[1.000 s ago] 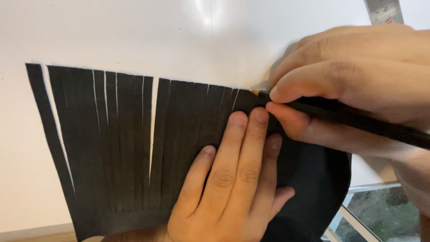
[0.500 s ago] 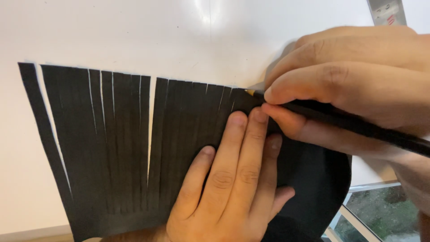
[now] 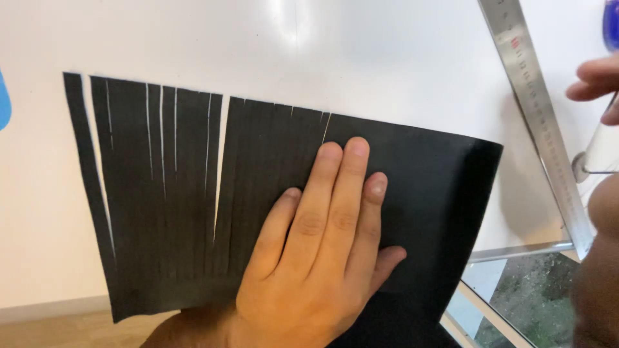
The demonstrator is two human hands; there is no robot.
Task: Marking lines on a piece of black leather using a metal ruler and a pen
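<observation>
A black paper sheet (image 3: 425, 174) lies on the white table (image 3: 258, 45). Its left half is cut into several narrow strips (image 3: 161, 180) that run from the far edge toward me. My left hand (image 3: 316, 251) rests flat on the sheet's middle, fingers together and pointing away, fingertips just below the last cut. My right hand (image 3: 596, 80) shows only as a few fingers at the right edge, off the paper. It is beside a clear object (image 3: 596, 154), and I cannot tell whether it grips it.
A steel ruler (image 3: 535, 96) lies diagonally on the table to the right of the sheet. Blue objects peek in at the top right corner (image 3: 611, 22) and the left edge (image 3: 3, 100). The table's near edge (image 3: 45, 312) runs below, with a metal frame (image 3: 516, 251) at lower right.
My right hand, which pressed a black tool at the sheet's far edge, has drawn away to the right. The tool is out of sight. The uncut right part of the sheet now shows.
</observation>
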